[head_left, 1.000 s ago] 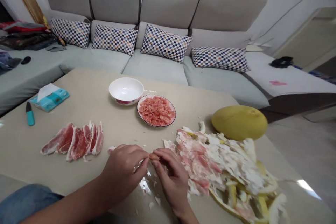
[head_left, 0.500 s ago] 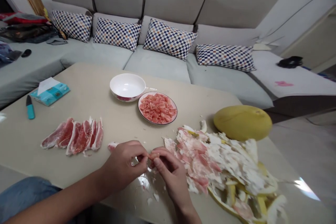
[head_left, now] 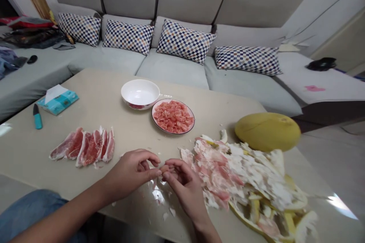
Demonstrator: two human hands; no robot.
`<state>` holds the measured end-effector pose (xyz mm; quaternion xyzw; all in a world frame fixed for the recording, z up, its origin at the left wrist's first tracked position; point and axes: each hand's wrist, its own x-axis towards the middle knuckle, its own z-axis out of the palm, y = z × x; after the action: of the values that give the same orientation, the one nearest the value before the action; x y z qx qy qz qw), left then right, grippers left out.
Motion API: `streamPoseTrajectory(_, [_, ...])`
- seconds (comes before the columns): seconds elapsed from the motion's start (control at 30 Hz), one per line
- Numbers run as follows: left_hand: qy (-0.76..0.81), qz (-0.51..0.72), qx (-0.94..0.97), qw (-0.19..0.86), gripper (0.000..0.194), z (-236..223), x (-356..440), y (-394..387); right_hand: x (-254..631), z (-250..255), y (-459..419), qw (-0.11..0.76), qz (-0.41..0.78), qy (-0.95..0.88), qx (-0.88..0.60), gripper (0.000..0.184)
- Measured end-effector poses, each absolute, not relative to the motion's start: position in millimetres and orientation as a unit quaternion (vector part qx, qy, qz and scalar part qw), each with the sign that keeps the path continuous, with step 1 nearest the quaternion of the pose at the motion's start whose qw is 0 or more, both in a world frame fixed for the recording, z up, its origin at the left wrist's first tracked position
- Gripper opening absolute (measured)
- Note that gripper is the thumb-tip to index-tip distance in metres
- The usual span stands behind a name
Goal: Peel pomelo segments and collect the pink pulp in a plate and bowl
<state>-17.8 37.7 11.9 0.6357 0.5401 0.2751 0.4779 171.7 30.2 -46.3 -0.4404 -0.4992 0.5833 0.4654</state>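
My left hand (head_left: 134, 171) is over the table's near side, with a gap between its thumb and forefinger. Its thumb tip meets a small pinkish piece of pomelo flesh (head_left: 164, 168). Facing it, my right hand (head_left: 185, 184) has curled fingers and thumb around that piece, partly hiding it. Peeled pink pomelo flesh (head_left: 173, 117) is heaped on a dark-rimmed plate (head_left: 171, 133) beyond the hands. To the left lie several pomelo segments (head_left: 88, 148) in their whitish skins. Torn membranes and peel (head_left: 228, 171) make a pile beside my right hand.
A white bowl (head_left: 140, 93) stands by the plate. A whole yellow pomelo (head_left: 267, 131) rests behind the peel pile. At the table's left are a tissue pack (head_left: 58, 100) and a teal-handled knife (head_left: 37, 119). A grey sofa (head_left: 173, 74) lines the far side.
My left forefinger has lifted away from its thumb, opening the earlier pinch. My right hand stays around the small piece. The whole view has shifted slightly.
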Motion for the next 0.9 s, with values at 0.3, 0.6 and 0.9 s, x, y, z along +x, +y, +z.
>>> streamPoseTrajectory(0.3, [0.497,0.254,0.533,0.636,0.023,-4.3,-18.9,41.2,174.5,-45.4,31.0,0.386,0.598,-0.544,-0.445,0.018])
streamPoseTrajectory(0.6, [0.486,0.271,0.495,0.667,0.022,-8.3,-16.7,42.7,175.5,-48.7,32.4,0.393,0.626,-0.519,-0.429,0.02])
streamPoseTrajectory(0.9, [0.463,0.272,0.452,0.713,0.026,-9.3,-16.8,44.6,175.0,-46.9,33.1,0.401,0.564,-0.568,-0.444,0.017])
